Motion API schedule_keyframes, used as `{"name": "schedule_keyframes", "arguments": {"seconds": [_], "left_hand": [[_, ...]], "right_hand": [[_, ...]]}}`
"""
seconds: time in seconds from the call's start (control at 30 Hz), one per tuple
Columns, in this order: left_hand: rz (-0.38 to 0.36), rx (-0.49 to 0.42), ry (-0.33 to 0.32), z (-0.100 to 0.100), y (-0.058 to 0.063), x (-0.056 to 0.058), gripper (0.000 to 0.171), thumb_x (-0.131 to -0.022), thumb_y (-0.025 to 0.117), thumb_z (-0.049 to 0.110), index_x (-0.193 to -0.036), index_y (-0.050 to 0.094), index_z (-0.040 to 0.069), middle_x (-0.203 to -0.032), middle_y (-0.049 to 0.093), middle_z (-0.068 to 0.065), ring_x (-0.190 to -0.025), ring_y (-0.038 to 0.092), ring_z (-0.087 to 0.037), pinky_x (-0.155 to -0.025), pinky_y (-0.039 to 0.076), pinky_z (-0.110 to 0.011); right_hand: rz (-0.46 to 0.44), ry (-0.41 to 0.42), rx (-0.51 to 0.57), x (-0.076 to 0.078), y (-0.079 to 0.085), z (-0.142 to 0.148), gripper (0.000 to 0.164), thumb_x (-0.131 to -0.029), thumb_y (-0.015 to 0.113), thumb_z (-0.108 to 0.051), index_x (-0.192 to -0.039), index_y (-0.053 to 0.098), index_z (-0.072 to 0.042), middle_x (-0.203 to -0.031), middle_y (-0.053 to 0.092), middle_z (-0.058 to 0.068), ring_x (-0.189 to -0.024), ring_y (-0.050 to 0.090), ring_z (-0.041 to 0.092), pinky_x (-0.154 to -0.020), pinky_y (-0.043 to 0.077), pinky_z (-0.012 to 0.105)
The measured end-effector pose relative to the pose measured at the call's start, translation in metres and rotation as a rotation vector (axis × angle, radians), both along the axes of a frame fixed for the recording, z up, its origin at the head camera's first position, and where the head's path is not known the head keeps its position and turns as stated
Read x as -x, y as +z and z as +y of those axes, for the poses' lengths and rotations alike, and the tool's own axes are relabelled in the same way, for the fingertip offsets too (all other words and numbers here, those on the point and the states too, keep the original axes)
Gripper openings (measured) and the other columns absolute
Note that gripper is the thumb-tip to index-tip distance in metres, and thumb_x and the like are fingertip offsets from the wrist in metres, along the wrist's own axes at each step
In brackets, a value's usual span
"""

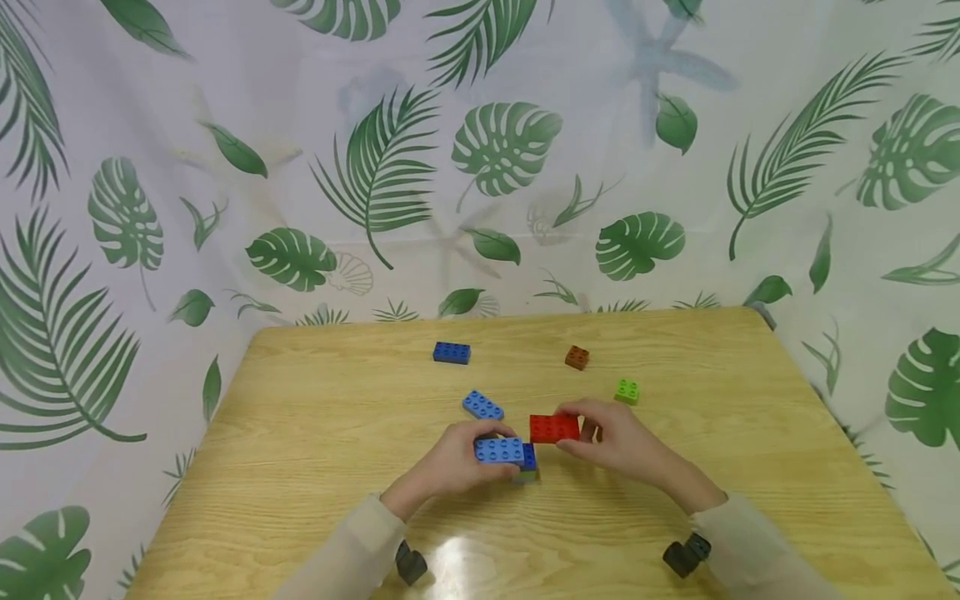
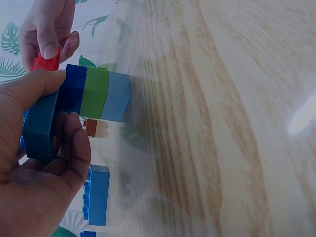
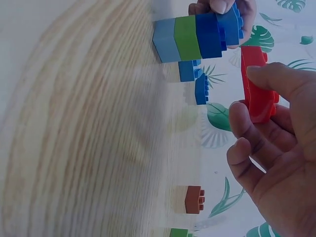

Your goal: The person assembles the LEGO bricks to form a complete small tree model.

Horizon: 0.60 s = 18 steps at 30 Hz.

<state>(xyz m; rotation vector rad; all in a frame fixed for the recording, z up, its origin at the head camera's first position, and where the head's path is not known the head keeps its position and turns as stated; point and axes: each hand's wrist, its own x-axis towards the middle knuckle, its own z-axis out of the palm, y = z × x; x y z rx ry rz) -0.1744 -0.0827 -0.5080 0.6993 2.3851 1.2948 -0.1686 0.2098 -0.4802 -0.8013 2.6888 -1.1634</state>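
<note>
- Left hand (image 1: pixel 452 465) grips a light-blue oblong plastic brick (image 1: pixel 498 451) atop a blue-and-green plastic stack (image 3: pixel 188 39).
- Right hand (image 1: pixel 624 442) pinches a red oblong plastic brick (image 1: pixel 553 428) beside the stack.

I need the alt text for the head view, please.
The left hand grips a light-blue brick atop a small stack, and the right hand holds a red brick beside it. On the wooden table farther back lie a dark-blue brick, a second light-blue brick, a brown brick and a green brick.
</note>
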Motion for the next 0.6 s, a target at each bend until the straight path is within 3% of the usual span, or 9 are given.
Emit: {"name": "schedule_keyframes", "arguments": {"seconds": [0.23, 0.6], "left_hand": [[0.000, 0.015, 0.001, 0.001, -0.001, 0.001, 0.042, -0.091, 0.084, 0.031, -0.129, 0.070, 0.018, -0.124, 0.073, -0.003, -0.105, 0.066, -0.011, -0.093, 0.056, -0.031], [0.016, -0.008, -0.018, 0.002, -0.002, 0.003, 0.041, -0.091, 0.085, 0.028, -0.127, 0.071, 0.015, -0.116, 0.074, -0.005, -0.097, 0.065, -0.009, -0.085, 0.056, -0.026]], "right_hand": [[-0.014, 0.043, 0.008, -0.006, 0.001, 0.001, 0.042, -0.098, 0.077, -0.024, -0.133, 0.068, -0.002, -0.105, 0.073, 0.001, -0.074, 0.057, 0.002, -0.064, 0.052, 0.024], [-0.009, 0.078, 0.013, -0.012, -0.004, -0.001, 0.038, -0.098, 0.077, -0.021, -0.131, 0.069, -0.006, -0.109, 0.074, 0.003, -0.074, 0.057, 0.000, -0.063, 0.053, 0.023]]}}
